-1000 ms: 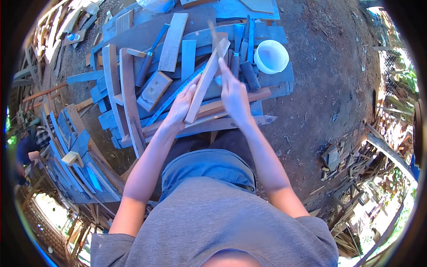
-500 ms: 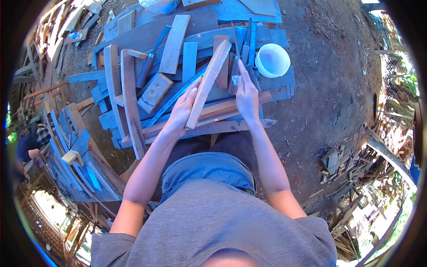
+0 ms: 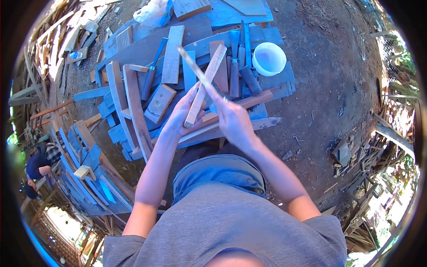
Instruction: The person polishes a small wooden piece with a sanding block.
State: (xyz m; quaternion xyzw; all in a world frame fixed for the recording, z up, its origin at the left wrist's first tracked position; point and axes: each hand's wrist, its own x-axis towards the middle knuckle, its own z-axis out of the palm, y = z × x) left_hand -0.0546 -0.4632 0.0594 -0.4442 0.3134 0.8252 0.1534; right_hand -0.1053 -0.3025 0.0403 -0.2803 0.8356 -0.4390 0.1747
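Note:
My left hand (image 3: 181, 115) is wrapped round the lower part of a short wooden bar (image 3: 215, 58), which slants up and away to the right over the workbench. In my right hand (image 3: 235, 122) is a long, narrow, file-like tool (image 3: 187, 58); motion blurs it and my fingers cover its handle. The tool crosses the bar's upper face, pointing up and left. Beyond my right hand lie a chisel (image 3: 234, 66) and other dark-handled tools. Another chisel (image 3: 153, 69) rests to the left, near a wooden block (image 3: 160, 102) with round marks.
A white bucket (image 3: 269, 60) stands at the bench's right side. Curved boards (image 3: 135, 107) line the left, and a plastic bag (image 3: 153, 13) sits at the far end. Left of me, a bent-over person (image 3: 38, 169) is beside a second stack of boards (image 3: 95, 178).
My right hand has come back toward me from among the tools, bringing the file-like tool across the bar. My left hand keeps its hold on the bar. The view has shifted slightly.

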